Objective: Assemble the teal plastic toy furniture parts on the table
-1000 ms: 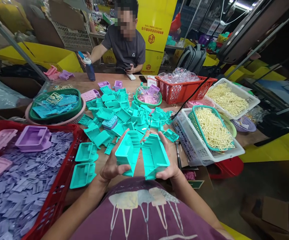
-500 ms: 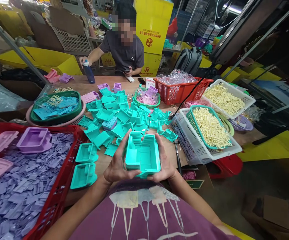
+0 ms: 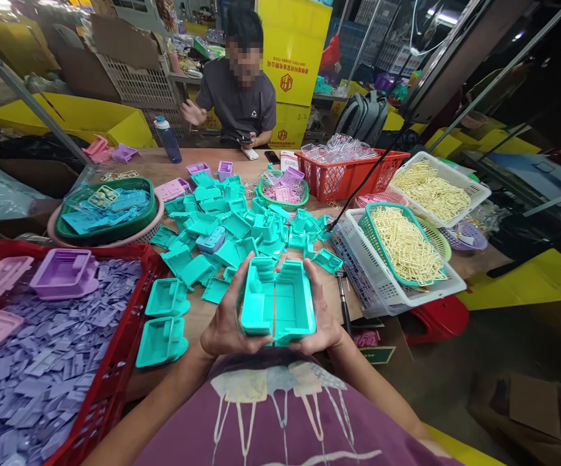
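- Left hand (image 3: 226, 323) and right hand (image 3: 319, 317) each clasp one teal shell half (image 3: 276, 303), pressed together edge to edge above the table (image 3: 261, 162) edge
- Looks like light, stiff, smooth plastic; outer side walls seem the surest grip

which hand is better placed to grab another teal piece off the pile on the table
Probably the left hand: loose teal pieces lie just beside it. The right hand would stay gripping the joined teal halves.
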Available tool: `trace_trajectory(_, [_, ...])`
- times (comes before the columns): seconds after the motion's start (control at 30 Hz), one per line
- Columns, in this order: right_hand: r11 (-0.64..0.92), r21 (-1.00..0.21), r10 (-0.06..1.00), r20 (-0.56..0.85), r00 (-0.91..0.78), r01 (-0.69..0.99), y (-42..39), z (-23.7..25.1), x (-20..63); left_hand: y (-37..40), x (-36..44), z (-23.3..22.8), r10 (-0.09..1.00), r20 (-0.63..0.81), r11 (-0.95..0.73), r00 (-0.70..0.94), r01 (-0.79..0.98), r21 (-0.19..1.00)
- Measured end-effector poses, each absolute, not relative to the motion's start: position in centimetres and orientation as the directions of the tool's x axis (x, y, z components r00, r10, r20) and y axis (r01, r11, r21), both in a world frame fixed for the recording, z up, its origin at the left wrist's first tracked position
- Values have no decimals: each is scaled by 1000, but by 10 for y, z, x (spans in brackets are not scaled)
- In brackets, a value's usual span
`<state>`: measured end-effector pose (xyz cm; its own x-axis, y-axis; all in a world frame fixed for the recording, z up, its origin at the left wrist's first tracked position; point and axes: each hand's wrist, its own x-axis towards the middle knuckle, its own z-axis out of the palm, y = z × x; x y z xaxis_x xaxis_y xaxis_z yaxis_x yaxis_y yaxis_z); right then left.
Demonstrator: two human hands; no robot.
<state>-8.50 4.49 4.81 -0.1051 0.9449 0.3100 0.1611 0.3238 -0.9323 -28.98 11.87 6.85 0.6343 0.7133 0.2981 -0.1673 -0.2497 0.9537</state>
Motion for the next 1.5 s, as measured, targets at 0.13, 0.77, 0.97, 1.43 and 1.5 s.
trace_trajectory(0.13, [422,-900,903,404,-148,113,48,50,-87,118,-290,66,694,318,-315,645,-125,941])
trace_trajectory(0.77, [349,-936,934,345,-90,44,51,49,-96,123,-284,58,683,357,-168,637,-339,926])
trace_trajectory(0.97, [373,-923,927,367,-77,89,53,49,-96,124,-280,54,686,417,-272,597,-321,907])
trace_trajectory(1.43, [488,-869,870,478,-118,78,56,37,-91,118,-277,52,687,375,-368,622,-146,918])
trace_trajectory(1.5, [492,-870,868,489,-89,21,54,34,-92,116,-275,54,666,414,-443,621,-117,889])
